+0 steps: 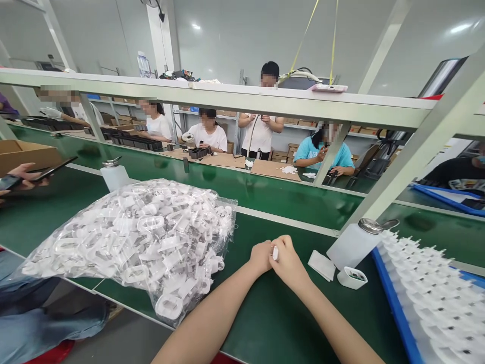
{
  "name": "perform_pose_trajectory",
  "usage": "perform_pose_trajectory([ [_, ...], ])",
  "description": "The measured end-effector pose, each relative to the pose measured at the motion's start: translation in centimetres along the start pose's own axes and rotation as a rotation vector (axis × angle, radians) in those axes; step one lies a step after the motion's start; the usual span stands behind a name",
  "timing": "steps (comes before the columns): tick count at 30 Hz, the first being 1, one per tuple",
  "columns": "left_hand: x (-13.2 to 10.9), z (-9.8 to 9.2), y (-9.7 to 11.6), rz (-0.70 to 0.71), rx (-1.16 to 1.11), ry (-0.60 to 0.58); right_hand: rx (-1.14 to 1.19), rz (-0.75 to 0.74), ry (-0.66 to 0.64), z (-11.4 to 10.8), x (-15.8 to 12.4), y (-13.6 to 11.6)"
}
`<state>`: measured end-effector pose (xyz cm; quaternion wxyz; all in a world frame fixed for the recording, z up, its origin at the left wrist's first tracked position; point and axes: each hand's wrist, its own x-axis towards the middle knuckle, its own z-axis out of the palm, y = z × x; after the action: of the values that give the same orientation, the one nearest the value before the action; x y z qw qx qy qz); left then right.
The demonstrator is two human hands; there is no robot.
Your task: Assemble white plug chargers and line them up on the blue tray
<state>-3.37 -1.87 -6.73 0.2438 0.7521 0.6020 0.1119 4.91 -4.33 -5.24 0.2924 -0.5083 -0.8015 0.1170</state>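
My left hand [261,256] and my right hand [288,261] meet over the green bench top [280,323], both closed around a small white plastic piece [275,253]. Most of the piece is hidden by my fingers. To my left lies a large clear plastic bag [132,242] packed with white plug-like parts. A blue tray [394,313] holds rows of white plug-like parts at the lower right. Near my right hand are a white pad [321,265], a small white open-topped cup or part [352,277] and a white pump bottle [354,246].
A metal shelf frame [242,98] crosses the view above the bench. Another person's hand [22,177] holds a phone at the left edge, next to a cardboard box [22,154]. Several co-workers sit at a facing bench beyond.
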Motion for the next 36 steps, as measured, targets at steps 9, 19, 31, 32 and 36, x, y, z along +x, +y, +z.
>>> perform_pose_trajectory([
  [9,0.2,0.6,-0.4,0.119,-0.002,0.152,0.476,0.249,-0.020,-0.6,-1.1,5.7],
  [19,0.8,1.1,-0.6,0.183,-0.156,0.202,0.166,0.099,-0.131,-0.9,-1.5,5.1],
  [31,1.0,1.2,-0.8,0.193,-0.363,0.144,0.011,0.112,-0.144,-1.5,-1.7,4.8],
  [32,1.1,1.2,-0.8,0.182,-0.468,0.129,0.004,0.099,-0.130,-1.5,-1.7,4.8],
  [36,1.4,1.1,-0.6,0.082,-0.866,0.021,-0.028,0.070,-0.093,-1.3,-1.8,4.8],
])
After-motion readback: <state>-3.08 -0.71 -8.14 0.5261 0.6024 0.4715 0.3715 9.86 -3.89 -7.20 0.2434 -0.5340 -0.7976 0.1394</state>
